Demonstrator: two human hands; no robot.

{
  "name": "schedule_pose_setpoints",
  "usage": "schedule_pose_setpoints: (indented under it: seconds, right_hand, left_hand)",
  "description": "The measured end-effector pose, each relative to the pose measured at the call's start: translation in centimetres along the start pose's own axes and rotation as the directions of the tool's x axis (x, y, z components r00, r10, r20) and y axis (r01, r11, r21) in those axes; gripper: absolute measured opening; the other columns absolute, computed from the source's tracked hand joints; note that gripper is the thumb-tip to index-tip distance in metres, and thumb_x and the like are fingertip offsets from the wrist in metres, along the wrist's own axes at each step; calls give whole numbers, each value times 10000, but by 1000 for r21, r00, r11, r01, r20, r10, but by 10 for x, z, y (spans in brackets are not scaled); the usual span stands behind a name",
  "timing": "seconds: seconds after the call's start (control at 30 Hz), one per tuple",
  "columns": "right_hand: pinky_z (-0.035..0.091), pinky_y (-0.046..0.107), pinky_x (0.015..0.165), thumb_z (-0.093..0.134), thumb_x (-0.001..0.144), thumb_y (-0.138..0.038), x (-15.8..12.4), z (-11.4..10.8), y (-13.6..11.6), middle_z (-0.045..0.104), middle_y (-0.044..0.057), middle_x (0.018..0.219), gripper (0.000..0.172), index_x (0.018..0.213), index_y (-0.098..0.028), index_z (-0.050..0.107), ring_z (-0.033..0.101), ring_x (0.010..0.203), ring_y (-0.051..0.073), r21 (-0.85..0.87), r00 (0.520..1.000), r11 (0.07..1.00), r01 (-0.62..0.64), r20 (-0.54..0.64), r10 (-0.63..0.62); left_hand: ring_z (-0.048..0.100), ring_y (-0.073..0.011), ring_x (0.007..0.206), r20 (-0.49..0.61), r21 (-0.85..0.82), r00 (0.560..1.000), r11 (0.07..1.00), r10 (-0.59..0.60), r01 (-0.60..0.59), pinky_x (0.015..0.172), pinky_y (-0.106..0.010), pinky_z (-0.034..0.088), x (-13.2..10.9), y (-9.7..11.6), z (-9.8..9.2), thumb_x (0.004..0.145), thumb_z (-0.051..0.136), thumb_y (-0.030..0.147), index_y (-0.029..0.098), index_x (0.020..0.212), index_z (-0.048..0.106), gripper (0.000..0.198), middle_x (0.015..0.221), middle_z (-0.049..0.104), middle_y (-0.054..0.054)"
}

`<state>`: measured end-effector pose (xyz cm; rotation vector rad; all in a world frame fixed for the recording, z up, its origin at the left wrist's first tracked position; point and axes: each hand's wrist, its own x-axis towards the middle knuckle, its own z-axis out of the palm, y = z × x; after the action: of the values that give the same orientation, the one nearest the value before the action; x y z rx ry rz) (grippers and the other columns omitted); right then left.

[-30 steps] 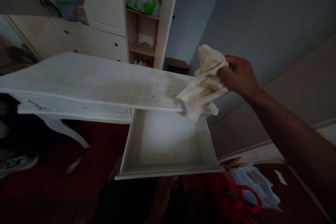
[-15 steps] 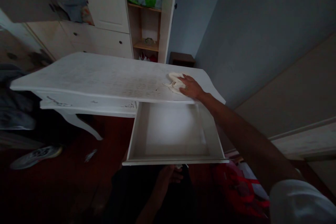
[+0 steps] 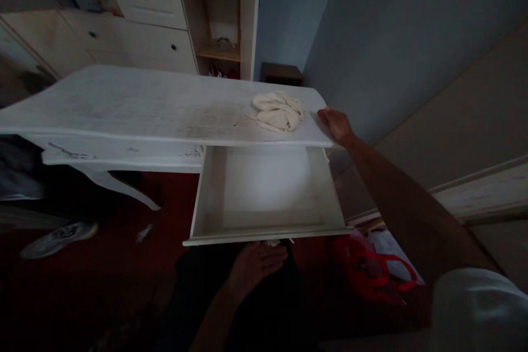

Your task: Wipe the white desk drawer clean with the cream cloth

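A crumpled cream cloth (image 3: 278, 111) lies on the right end of a white table (image 3: 136, 107). My right hand (image 3: 336, 124) rests at the table's right edge, just right of the cloth, fingers curled on the edge and not touching the cloth. Below the tabletop a white drawer (image 3: 264, 234) stands pulled out, with nothing inside. My left hand (image 3: 258, 264) is under the drawer's front rim, palm up with loosely bent fingers, in dim light.
A cupboard with drawers and open shelves (image 3: 216, 27) stands behind the table. A small dark stool (image 3: 282, 72) sits by the grey wall. On the dark red floor lie a shoe (image 3: 58, 237) at left and a red bag (image 3: 373, 272) at right.
My right hand carried the cloth onto the tabletop, let it go, and moved right to the table's edge. The view has shifted downward slightly.
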<state>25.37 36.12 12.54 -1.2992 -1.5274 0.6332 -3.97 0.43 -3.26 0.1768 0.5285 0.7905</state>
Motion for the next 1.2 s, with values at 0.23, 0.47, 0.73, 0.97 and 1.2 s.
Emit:
schedule_pose_setpoints:
  seconds: [0.23,0.47,0.73,0.97,1.2]
  right_hand:
    - [548,348,889,573,926,-426,4,3,9,687,24,778,310,738,-198,664,669,760,145,142,992,988,-57,-108,72]
    - [527,314,878,670,815,-327,-5,3,8,685,-18,718,169,690,-219,706,667,807,157,-51,992,998,19,-123,-26]
    - [537,343,826,655,776,-366,-14,1,-1,749,11,767,183,735,-225,763,688,814,204,-235,995,972,26,-90,-48]
    - [540,345,742,702,725,-353,-16,-2,-3,752,33,736,182,731,-188,777,685,752,218,-247,999,969,28,-36,-38]
    - [547,323,715,777,638,-378,-17,0,-4,758,30,743,196,694,-191,763,683,707,193,-99,998,994,-35,-57,29]
  left_hand:
    - [627,-328,1196,-8,-111,1000,994,19,-20,1140,-476,348,2,4,13,825,677,286,95,894,742,213,1167,723,-184]
    - [674,-372,1102,-125,140,989,988,84,-66,1054,-536,434,6,10,14,718,829,355,104,945,738,350,1092,745,-196]
    - [696,-388,1044,-56,302,989,946,138,-115,959,-531,512,-2,22,36,749,780,517,79,968,742,492,1080,736,-237]
    - [720,-362,988,-68,340,984,931,162,-130,893,-475,551,-2,29,46,735,745,603,88,953,762,559,1050,749,-220]
    - [724,-354,978,-76,325,979,933,187,-153,860,-447,563,17,45,49,743,753,580,81,925,755,530,1042,750,-222]
